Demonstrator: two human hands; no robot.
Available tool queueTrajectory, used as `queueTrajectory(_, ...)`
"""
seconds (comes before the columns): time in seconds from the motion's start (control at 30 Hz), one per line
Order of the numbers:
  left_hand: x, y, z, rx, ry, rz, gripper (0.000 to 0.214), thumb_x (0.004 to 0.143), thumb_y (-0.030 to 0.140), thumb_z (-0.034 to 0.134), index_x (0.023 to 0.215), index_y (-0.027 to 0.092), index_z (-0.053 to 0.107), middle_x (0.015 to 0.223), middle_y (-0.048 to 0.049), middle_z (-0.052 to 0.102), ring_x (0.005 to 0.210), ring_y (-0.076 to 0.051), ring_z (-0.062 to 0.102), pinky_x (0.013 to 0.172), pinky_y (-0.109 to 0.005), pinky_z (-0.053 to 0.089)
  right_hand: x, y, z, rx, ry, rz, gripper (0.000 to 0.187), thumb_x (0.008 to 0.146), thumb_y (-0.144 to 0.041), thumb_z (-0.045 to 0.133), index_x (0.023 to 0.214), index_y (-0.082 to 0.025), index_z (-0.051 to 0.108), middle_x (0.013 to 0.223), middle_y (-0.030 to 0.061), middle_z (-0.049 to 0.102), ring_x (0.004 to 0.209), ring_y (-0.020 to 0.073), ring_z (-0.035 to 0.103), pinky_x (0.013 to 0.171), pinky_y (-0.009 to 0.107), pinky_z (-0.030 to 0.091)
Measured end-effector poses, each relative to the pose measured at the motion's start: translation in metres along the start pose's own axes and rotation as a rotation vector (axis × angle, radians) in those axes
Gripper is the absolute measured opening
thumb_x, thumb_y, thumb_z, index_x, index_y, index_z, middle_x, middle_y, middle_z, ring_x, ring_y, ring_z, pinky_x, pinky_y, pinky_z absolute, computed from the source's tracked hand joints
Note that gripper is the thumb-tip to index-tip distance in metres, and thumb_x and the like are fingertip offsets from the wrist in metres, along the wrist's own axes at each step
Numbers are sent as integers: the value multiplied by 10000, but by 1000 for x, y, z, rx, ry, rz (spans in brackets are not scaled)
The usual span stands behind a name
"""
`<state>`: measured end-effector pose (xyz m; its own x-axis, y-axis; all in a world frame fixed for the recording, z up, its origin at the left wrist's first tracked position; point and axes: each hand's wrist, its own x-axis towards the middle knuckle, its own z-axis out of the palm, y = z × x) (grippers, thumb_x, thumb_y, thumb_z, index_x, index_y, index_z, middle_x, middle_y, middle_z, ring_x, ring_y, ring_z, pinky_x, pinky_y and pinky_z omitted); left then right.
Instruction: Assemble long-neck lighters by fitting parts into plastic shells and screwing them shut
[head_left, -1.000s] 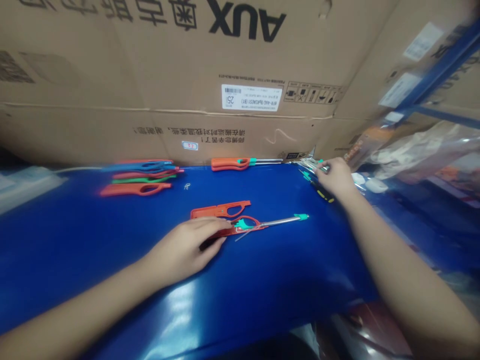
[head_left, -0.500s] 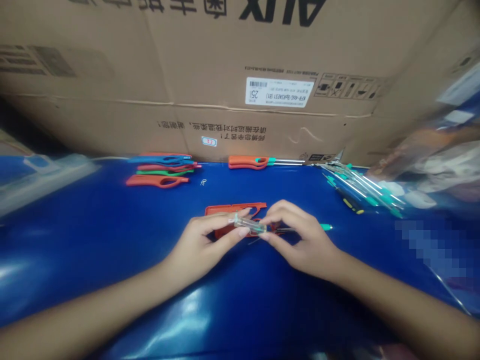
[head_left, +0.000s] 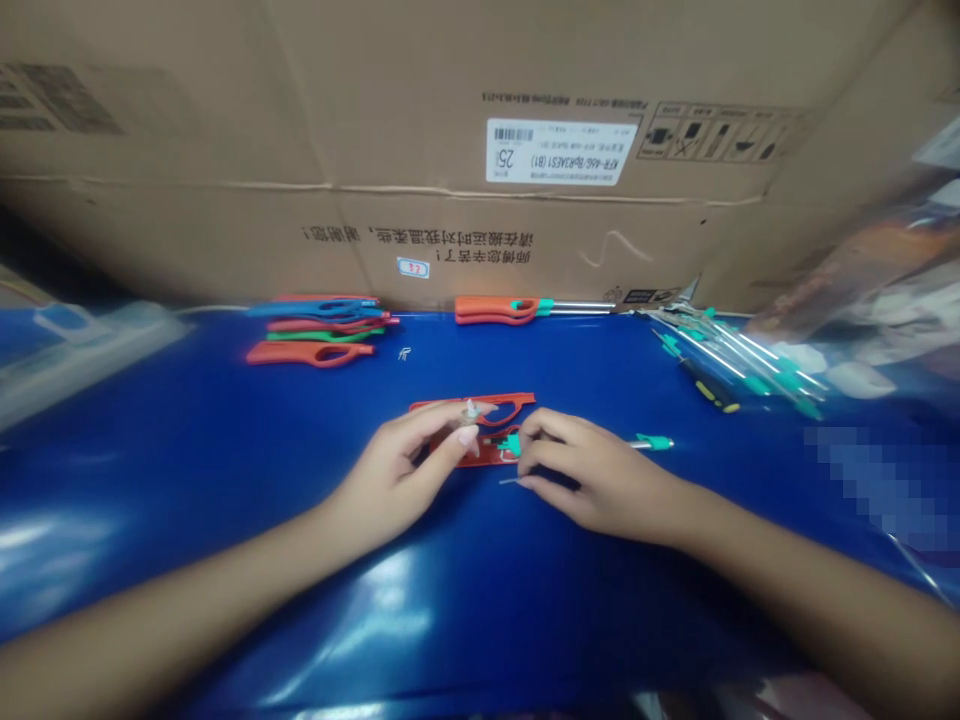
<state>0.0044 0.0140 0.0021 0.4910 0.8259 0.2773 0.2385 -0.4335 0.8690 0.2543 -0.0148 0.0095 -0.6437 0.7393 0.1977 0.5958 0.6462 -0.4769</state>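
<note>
My left hand [head_left: 409,465] is closed, its thumb and forefinger pinching a small clear fuel tank [head_left: 470,414] with a whitish tip; most of the tank is hidden by the fingers. To its right, my right hand [head_left: 577,462] curls over a lighter tube [head_left: 637,443] with green plastic ends, fingertips at the green part [head_left: 512,442]. A thin grey piece [head_left: 510,481] shows by the right thumb. Under and behind both hands lie two orange lighter shell halves [head_left: 517,400], partly covered.
Several coloured lighter handles [head_left: 311,352] lie at the back left. An orange lighter [head_left: 495,310] rests against the cardboard box [head_left: 375,220]. At the right are several metal tubes [head_left: 739,355] and a black-yellow screwdriver [head_left: 709,388]. Small pale bits [head_left: 405,353] sit on the blue table [head_left: 480,600].
My right hand has left the clear tank and moved down to the lighter tube. The left hand keeps the tank, now turned more end-on. The view has shifted slightly.
</note>
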Motion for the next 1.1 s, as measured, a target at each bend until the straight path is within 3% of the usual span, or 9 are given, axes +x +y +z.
queueTrajectory(0.2,-2,-3,1,-67,-34,-23,308,994,302,582,1268,187,663,919,-41,746,781,-142,684,726,-251,574,0,-2,-2,203,41,77,57,977,-214,582,937,-210,622,979,32,648,821,125,590,745,255,478)
queueTrajectory(0.33,-2,0,1,-140,-87,-22,313,999,274,577,1290,166,613,897,-49,743,783,-145,687,727,-251,565,-1,-2,-1,222,49,127,85,974,-247,594,919,-204,642,794,-18,619,616,81,500,604,218,412)
queueTrajectory(0.53,-3,0,0,-142,-149,-16,283,1018,259,546,1278,173,619,956,-57,758,824,-143,703,719,-230,563,-2,-7,0,239,103,141,99,955,-238,607,888,-192,664,653,-53,542,551,67,450,542,198,368)
queueTrajectory(0.73,-3,-1,-2,71,-171,78,313,1047,240,476,1306,195,645,1163,-66,744,1059,-178,696,957,-307,547,-1,-6,4,341,173,209,82,928,-209,629,924,-191,709,682,-28,618,536,66,515,508,191,408)
queueTrajectory(0.9,-3,1,-4,281,-214,146,380,1071,247,387,1408,228,561,1248,-66,708,1150,-211,648,1011,-385,513,1,-6,7,435,201,212,118,932,-241,634,932,-187,738,726,-3,638,533,66,534,471,186,420)
queueTrajectory(1.1,-6,1,-1,380,-237,191,377,1049,266,472,1423,229,481,1333,-84,649,1220,-226,606,1050,-398,480,4,-8,7,506,225,207,105,908,-260,678,891,-182,745,736,-3,623,540,57,489,446,175,378)
